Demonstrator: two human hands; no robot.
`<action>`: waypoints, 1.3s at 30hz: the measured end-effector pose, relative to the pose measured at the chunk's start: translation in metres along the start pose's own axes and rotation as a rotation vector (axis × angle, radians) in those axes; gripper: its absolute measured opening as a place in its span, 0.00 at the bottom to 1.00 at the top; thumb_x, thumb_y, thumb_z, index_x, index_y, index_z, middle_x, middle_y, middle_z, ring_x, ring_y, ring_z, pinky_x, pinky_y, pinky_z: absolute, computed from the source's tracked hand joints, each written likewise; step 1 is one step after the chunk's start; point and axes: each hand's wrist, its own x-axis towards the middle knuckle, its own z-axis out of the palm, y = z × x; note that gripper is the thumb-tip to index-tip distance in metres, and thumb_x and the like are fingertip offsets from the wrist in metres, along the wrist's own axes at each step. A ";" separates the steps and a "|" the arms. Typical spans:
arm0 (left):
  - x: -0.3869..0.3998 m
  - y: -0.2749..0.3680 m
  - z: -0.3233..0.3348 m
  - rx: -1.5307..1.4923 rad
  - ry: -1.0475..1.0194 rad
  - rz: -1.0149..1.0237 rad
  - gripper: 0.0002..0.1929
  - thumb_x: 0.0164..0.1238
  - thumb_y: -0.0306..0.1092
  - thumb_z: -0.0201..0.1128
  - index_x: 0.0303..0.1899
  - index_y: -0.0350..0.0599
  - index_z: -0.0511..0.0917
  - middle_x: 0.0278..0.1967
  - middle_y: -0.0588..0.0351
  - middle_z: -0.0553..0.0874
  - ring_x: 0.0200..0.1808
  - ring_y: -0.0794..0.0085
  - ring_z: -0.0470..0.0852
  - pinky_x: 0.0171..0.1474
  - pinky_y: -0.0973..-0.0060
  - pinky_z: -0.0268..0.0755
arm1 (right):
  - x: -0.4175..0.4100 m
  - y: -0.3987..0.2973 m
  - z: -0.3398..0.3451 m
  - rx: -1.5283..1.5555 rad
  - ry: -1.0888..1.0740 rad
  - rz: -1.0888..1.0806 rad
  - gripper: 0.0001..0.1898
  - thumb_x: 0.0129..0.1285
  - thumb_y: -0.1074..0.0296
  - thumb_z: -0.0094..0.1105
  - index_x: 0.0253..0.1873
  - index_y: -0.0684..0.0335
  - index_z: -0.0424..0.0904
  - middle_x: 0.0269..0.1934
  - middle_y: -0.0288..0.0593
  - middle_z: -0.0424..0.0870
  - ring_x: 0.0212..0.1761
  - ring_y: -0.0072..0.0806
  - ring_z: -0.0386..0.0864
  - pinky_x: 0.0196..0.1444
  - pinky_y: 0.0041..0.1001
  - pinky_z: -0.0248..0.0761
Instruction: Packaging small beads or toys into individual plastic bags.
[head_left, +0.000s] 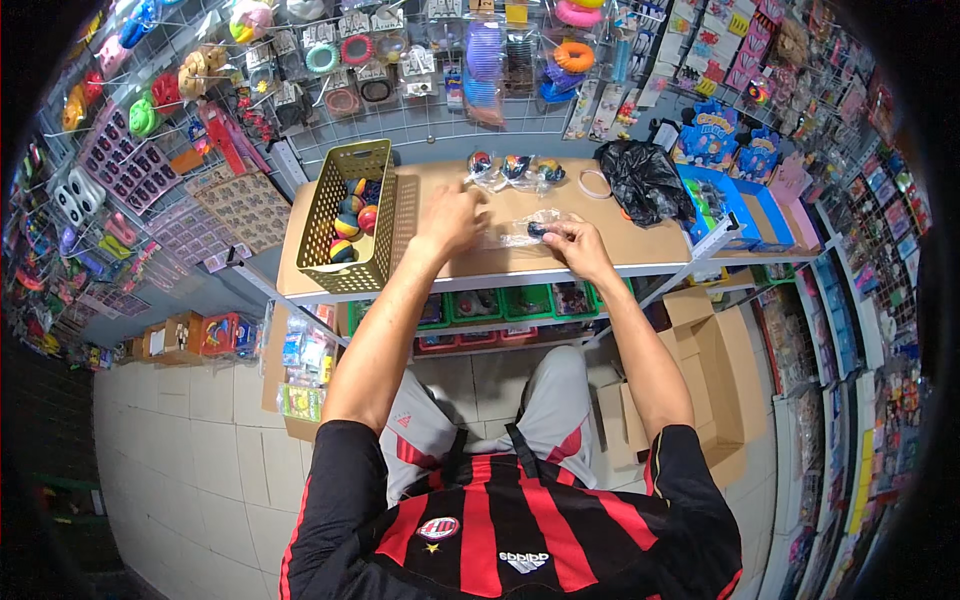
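My right hand (581, 246) pinches a small dark object (536, 229) together with a clear plastic bag (517, 238), low over the front of the brown tabletop (472, 262). What the dark object is cannot be made out. To its left, my left hand (452, 221) is blurred, near the bag's left end; its fingers are unclear. Beside that hand stands an olive perforated plastic basket (382, 225) with several multicoloured balls (348, 226) inside. Behind the hands lie three similar balls in clear wrapping: one at left (480, 162), one in the middle (516, 166) and one at right (551, 172).
A pale ring (595, 184) and a crumpled black plastic bag (645, 180) lie right of the wrapped balls. Blue display boxes (742, 214) stand farther right. Green trays (476, 304) sit beneath the tabletop. An opened cardboard box (724, 390) is on the floor at right.
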 end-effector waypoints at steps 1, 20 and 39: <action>0.013 0.008 0.007 -0.230 -0.054 0.047 0.17 0.67 0.39 0.66 0.54 0.43 0.84 0.45 0.41 0.87 0.50 0.52 0.87 0.56 0.60 0.78 | -0.001 -0.002 0.001 0.001 0.002 0.001 0.11 0.63 0.73 0.69 0.50 0.67 0.88 0.39 0.42 0.80 0.38 0.29 0.79 0.43 0.28 0.73; 0.057 0.031 -0.014 -1.163 -0.153 0.031 0.09 0.72 0.35 0.68 0.43 0.38 0.85 0.35 0.62 0.87 0.37 0.83 0.80 0.40 0.80 0.73 | 0.046 -0.095 -0.041 -0.231 -0.004 -0.265 0.16 0.56 0.70 0.76 0.47 0.69 0.83 0.38 0.48 0.84 0.39 0.37 0.82 0.42 0.34 0.73; 0.034 0.008 -0.035 -1.384 -0.050 -0.054 0.04 0.74 0.31 0.64 0.44 0.42 0.81 0.35 0.64 0.85 0.35 0.85 0.78 0.41 0.82 0.70 | 0.076 -0.171 -0.029 -0.642 -0.358 -0.330 0.07 0.62 0.76 0.62 0.44 0.70 0.80 0.41 0.56 0.83 0.44 0.53 0.81 0.46 0.43 0.73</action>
